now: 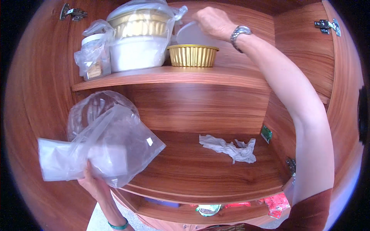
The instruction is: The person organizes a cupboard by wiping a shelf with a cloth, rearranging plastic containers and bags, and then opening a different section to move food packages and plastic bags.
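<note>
My left hand (96,184) grips a folded clear plastic bag (130,144) with a white flat packet (107,161) in or behind it. Up at the top shelf my right hand (212,24), with a metal watch on the wrist, has its fingers curled at the edge of a translucent round lid (190,34). That lid stands tilted just above and behind a gold foil container (193,56). To its left sits a white tub (137,55) with a larger gold foil container (140,24) on top, both wrapped in clear plastic.
A bagged jar with a white lid (95,57) stands at the upper shelf's left end. A round clear plastic item (98,106) is behind the left hand's bag. A crumpled white cloth (231,148) lies on the lower shelf (185,173). Red packets (276,203) lie in the compartment below.
</note>
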A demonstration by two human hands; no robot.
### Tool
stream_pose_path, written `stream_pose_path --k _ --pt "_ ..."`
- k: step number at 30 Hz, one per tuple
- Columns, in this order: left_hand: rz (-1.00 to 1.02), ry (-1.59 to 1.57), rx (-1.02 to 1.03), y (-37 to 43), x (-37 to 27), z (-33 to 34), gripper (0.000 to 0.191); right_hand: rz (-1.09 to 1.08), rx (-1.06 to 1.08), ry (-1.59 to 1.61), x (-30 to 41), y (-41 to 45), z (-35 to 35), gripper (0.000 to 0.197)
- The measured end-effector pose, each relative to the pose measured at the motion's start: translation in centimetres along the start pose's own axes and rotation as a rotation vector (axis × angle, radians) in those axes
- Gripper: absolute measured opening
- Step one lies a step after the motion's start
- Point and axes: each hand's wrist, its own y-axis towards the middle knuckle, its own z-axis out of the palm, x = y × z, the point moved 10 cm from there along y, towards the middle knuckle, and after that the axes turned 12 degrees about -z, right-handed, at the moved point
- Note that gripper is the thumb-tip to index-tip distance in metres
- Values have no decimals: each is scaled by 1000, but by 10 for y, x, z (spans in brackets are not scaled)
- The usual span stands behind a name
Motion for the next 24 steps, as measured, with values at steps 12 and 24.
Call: stream_pose_path --k 12,24 --pt "-55 -29 -29 -3 18 -21 37 25 298 523 27 -6 67 24" --pt "-126 -10 50 3 34 -14 40 124 666 434 12 -30 117 43"
